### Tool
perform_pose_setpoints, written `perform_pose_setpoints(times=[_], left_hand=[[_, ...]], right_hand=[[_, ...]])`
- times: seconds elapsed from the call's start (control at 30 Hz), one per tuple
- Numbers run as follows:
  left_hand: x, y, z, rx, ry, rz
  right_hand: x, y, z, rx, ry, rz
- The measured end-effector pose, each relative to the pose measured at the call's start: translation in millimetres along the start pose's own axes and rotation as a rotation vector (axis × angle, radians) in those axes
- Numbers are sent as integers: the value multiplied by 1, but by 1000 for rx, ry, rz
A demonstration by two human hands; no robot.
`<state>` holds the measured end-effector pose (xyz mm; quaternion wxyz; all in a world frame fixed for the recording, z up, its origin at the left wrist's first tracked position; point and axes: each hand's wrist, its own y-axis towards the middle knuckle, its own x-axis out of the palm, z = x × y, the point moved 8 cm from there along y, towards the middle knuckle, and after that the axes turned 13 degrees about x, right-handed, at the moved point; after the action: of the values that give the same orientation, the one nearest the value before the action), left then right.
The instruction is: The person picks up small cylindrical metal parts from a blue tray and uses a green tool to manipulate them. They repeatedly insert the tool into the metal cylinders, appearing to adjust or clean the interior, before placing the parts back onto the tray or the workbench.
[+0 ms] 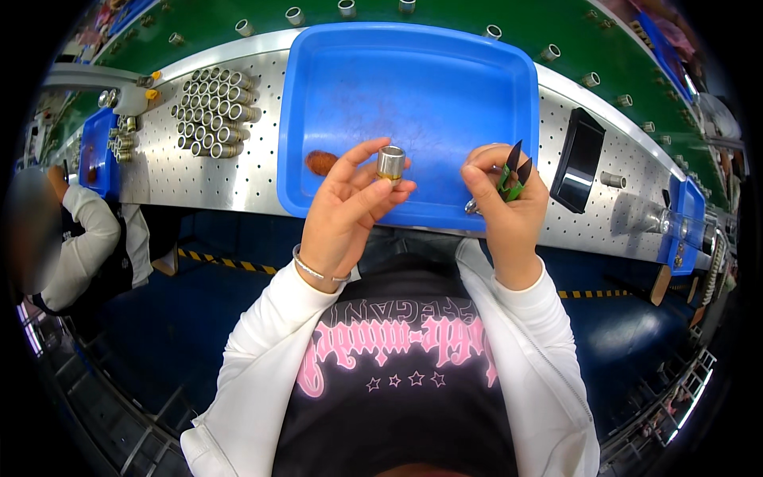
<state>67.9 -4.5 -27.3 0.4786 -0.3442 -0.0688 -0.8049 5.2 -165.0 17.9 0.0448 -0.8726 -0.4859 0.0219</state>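
A short shiny metal sleeve stands upright between the fingers and thumb of my left hand, its open end up and a yellowish band at its lower end. My right hand is closed around a green and black hand tool. Two dark, tapering ends of it stick up past my fingers, and a small silvery piece shows under my hand; its exact kind I cannot make out. Both hands are over the near side of a large blue plastic tray, and the sleeve and the tool are apart.
A reddish-brown lump lies in the tray's near left corner. Many similar sleeves are grouped on the perforated metal bench. Right of the tray are a black box and a lone sleeve. Sleeves dot the green belt. Another person sits left.
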Motion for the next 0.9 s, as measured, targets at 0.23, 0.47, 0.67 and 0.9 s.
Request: perform_pose_setpoints(times=[0.23, 0.47, 0.67, 0.9], left_hand=[[-3, 2, -3, -15, 49, -13], [6, 0, -5, -36, 222, -127], [21, -8, -11, -99, 292, -293], [21, -10, -11, -108, 329, -333]], right_hand=[[1, 0, 0, -9, -24, -10], [-18, 7, -3, 3, -87, 118], [-39, 15, -18, -102, -132, 261], [-46, 4, -46, -312, -24, 229]])
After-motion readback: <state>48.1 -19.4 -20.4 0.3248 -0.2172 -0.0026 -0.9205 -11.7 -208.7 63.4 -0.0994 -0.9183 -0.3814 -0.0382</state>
